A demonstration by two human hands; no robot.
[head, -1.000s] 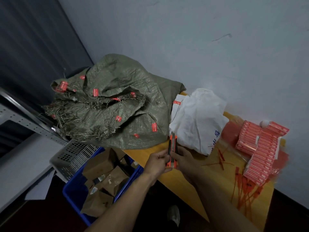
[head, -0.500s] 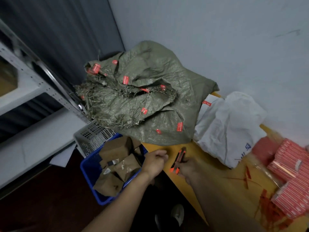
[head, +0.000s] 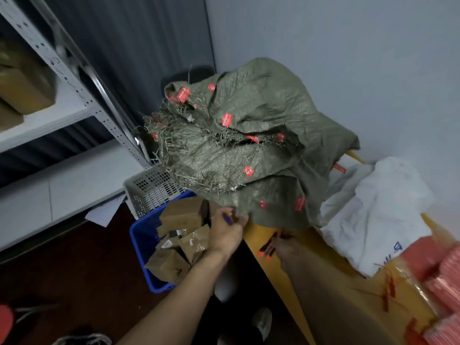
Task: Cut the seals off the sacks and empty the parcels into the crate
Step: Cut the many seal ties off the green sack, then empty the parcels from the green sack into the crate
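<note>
A heap of green woven sacks with red seals lies on the yellow table, overhanging its left end. My left hand grips the lowest sack's hem at the table corner, fingers curled; a small blue thing shows between them. Just to the right, my right hand holds an orange and black utility knife low over the table edge; the picture there is blurred. On the floor below the sacks, the blue crate holds several brown parcels.
A grey perforated basket stands behind the crate, against a metal shelf rack. A white plastic bag lies right of the sacks. Stacks of red seals and loose red ties cover the table's right end.
My view has swung left and down. My left hand let go of the knife and reached to the sack's hem. My right hand kept the knife and lowered it.
</note>
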